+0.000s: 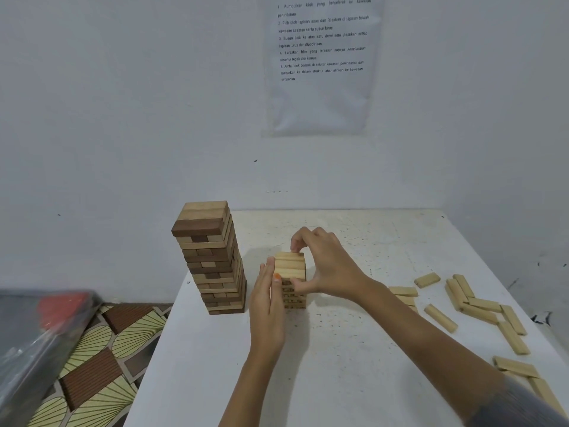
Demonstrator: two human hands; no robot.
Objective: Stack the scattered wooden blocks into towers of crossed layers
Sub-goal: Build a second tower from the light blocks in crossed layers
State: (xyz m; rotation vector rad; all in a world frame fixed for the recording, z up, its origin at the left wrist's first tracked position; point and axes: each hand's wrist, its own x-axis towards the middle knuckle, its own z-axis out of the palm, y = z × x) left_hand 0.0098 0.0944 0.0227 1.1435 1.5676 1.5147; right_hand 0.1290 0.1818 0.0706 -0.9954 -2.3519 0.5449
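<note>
On the surface (pixel 338 365), the pale tower (pixel 291 272) is apparently being squared up. Left hand (pixel 267 306) fingers are pressed flat at its 9 o'clock side, right hand (pixel 326 266) fingers clamped over its top, with loose blocks (pixel 480 309) left at 3 o'clock.

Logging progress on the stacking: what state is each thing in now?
Tall brown tower: upright, untouched, near the left edge of the table.
Short pale tower: upright, held between both hands.
Left hand: fingers straight, pressing the short pale tower's left side.
Right hand: fingers curled over that tower's far top edge, thumb low against it.
Loose pale blocks: lying flat, scattered on the right.
</note>
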